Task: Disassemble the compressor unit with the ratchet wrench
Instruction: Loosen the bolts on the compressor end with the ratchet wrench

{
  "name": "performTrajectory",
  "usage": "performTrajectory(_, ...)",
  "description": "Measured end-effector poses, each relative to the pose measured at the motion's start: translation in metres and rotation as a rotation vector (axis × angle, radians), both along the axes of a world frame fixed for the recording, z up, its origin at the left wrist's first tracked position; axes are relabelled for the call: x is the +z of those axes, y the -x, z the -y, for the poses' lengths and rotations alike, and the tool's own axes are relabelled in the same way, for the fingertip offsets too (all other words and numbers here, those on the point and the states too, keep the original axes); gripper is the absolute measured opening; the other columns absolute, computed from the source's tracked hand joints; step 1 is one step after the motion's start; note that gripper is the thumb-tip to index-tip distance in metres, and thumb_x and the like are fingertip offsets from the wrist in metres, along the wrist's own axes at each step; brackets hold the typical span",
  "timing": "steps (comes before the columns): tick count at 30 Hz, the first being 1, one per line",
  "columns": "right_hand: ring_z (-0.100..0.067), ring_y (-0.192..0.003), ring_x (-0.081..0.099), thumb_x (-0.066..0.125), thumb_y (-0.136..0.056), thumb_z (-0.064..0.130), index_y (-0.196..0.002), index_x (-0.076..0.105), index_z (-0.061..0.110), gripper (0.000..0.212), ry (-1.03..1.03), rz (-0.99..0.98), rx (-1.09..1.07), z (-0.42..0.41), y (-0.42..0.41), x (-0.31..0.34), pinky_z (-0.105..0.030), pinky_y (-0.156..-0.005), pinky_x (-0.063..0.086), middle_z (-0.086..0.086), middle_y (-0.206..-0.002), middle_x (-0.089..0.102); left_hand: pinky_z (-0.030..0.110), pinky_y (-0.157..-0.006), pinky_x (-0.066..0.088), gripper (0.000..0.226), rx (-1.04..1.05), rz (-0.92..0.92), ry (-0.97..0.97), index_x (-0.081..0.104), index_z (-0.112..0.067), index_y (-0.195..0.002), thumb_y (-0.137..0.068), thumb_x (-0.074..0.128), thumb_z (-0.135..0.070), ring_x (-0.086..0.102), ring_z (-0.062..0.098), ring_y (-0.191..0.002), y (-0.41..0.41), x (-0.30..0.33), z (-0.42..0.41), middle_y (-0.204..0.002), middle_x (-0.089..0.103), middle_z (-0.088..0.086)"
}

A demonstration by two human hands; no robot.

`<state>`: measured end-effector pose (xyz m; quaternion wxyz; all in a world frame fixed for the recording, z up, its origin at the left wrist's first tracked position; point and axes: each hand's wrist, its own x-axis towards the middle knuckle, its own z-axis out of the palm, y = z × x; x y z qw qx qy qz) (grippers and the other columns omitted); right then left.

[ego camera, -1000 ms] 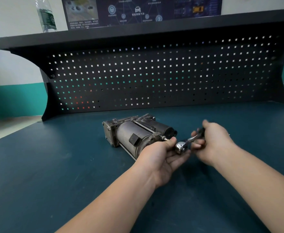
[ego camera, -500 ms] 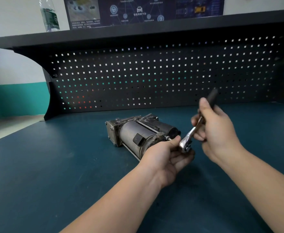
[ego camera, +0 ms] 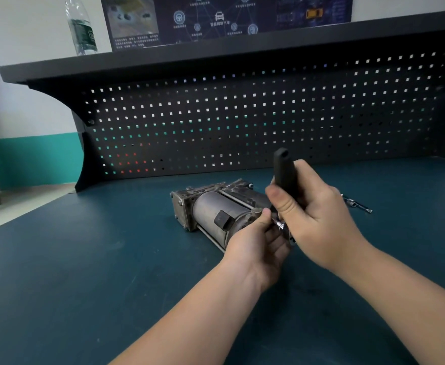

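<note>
Since half second before: black-handled steel ratchet wrench swung from slanted to near upright, handle tip pointing up against pegboard; right hand rose with it. Right hand fingers curled round handle, thumb along its side. Left hand at near end of grey cylindrical metal compressor unit, thumb and fingertips pinching small steel socket end of wrench. Compressor lay on its side on dark teal bench top, mid-bench. Loose long bolts lay right of hands.
</note>
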<state>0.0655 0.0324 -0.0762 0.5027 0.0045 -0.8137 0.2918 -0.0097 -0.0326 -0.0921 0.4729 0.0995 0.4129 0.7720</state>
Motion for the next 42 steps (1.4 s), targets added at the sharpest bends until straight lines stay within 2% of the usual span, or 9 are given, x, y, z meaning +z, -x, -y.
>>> performTrajectory(3, -0.021, -0.055, 0.052, 0.05, -0.086, 0.049, -0.083, 0.048, 0.016, 0.033, 0.129, -0.074, 0.046, -0.004, -0.001, 0.004, -0.042, -0.055, 0.045, -0.009, -0.063, 0.051, 0.026, -0.071, 0.055, 0.018, -0.011, 0.015, 0.001, 0.066, -0.008, -0.1, -0.094, 0.055, -0.02, 0.065, 0.017, -0.075, -0.002, -0.001, -0.001, -0.084, 0.071, 0.007)
performTrajectory(6, -0.019, -0.048, 0.045, 0.052, -0.087, 0.045, -0.078, 0.047, 0.01, 0.036, 0.207, -0.187, 0.049, -0.012, -0.004, 0.007, -0.031, -0.048, 0.039, -0.011, -0.057, 0.046, 0.024, -0.06, 0.055, 0.015, -0.069, 0.003, 0.032, 0.063, -0.009, -0.082, -0.092, 0.056, -0.017, 0.067, 0.014, -0.059, -0.009, -0.002, -0.001, -0.067, 0.069, 0.006)
performTrajectory(11, -0.011, -0.04, 0.036, 0.054, -0.085, 0.041, -0.068, 0.044, 0.01, 0.036, 0.333, -0.315, 0.136, -0.022, -0.012, 0.016, -0.027, -0.043, 0.032, 0.006, -0.044, 0.039, 0.029, -0.054, 0.058, 0.017, -0.195, -0.015, 0.065, 0.064, 0.0, -0.076, -0.089, 0.059, -0.01, 0.068, 0.02, -0.053, -0.02, 0.001, 0.003, -0.064, 0.069, 0.013)
performTrajectory(17, -0.013, -0.032, 0.033, 0.055, -0.085, 0.024, -0.065, 0.046, 0.01, 0.026, 0.437, -0.125, 0.426, -0.027, -0.03, 0.038, -0.021, -0.042, 0.033, 0.0, -0.038, 0.04, 0.028, -0.058, 0.058, 0.035, -0.318, -0.072, 0.093, 0.07, 0.0, -0.055, -0.086, 0.063, -0.015, 0.07, 0.021, -0.059, -0.027, 0.006, 0.012, -0.068, 0.071, 0.015)
performTrajectory(21, -0.014, -0.031, 0.023, 0.057, -0.079, 0.024, -0.061, 0.041, 0.012, 0.027, 0.528, -0.169, 0.56, -0.017, -0.052, 0.033, -0.019, -0.043, 0.028, 0.001, -0.035, 0.033, 0.025, -0.059, 0.058, 0.025, -0.424, -0.104, 0.139, 0.069, -0.002, -0.067, -0.085, 0.062, -0.017, 0.07, 0.02, -0.061, -0.045, 0.006, 0.019, -0.07, 0.071, 0.014)
performTrajectory(28, -0.006, -0.027, 0.023, 0.073, -0.071, 0.038, -0.059, 0.04, 0.017, 0.041, 0.67, -0.285, 0.531, -0.001, -0.114, 0.017, -0.015, -0.038, 0.028, 0.008, -0.03, 0.03, 0.023, -0.058, 0.057, 0.024, -0.571, -0.161, 0.182, 0.067, -0.002, -0.073, -0.089, 0.06, -0.018, 0.07, 0.018, -0.061, -0.099, -0.002, 0.035, -0.068, 0.071, 0.011)
performTrajectory(33, -0.003, -0.027, 0.023, 0.053, -0.083, 0.027, -0.058, 0.037, 0.018, 0.031, 0.69, -0.416, 0.431, -0.001, -0.148, 0.024, -0.014, -0.037, 0.027, 0.01, -0.03, 0.03, 0.023, -0.056, 0.057, 0.023, -0.573, -0.23, 0.188, 0.064, -0.003, -0.073, -0.091, 0.053, -0.012, 0.068, 0.017, -0.056, -0.128, 0.01, 0.023, -0.063, 0.069, 0.011)
performTrajectory(37, -0.009, -0.029, 0.019, 0.045, -0.087, 0.022, -0.055, 0.038, 0.02, 0.033, 0.799, -0.602, 0.34, -0.023, -0.152, 0.035, -0.017, -0.038, 0.022, 0.005, -0.033, 0.026, 0.024, -0.047, 0.055, 0.017, -0.423, -0.36, 0.192, 0.059, -0.003, -0.074, -0.09, 0.052, -0.006, 0.064, 0.017, -0.045, -0.122, 0.032, -0.017, -0.055, 0.065, 0.01)
performTrajectory(42, -0.013, -0.033, 0.019, 0.05, -0.084, 0.017, -0.059, 0.036, 0.018, 0.029, 1.06, -0.846, 0.102, -0.086, -0.109, 0.037, -0.02, -0.04, 0.019, 0.003, -0.038, 0.027, 0.023, -0.037, 0.05, 0.019, -0.198, -0.556, 0.372, 0.052, -0.003, -0.075, -0.092, 0.046, -0.004, 0.057, 0.019, -0.036, -0.07, 0.042, -0.1, -0.059, 0.058, 0.014)
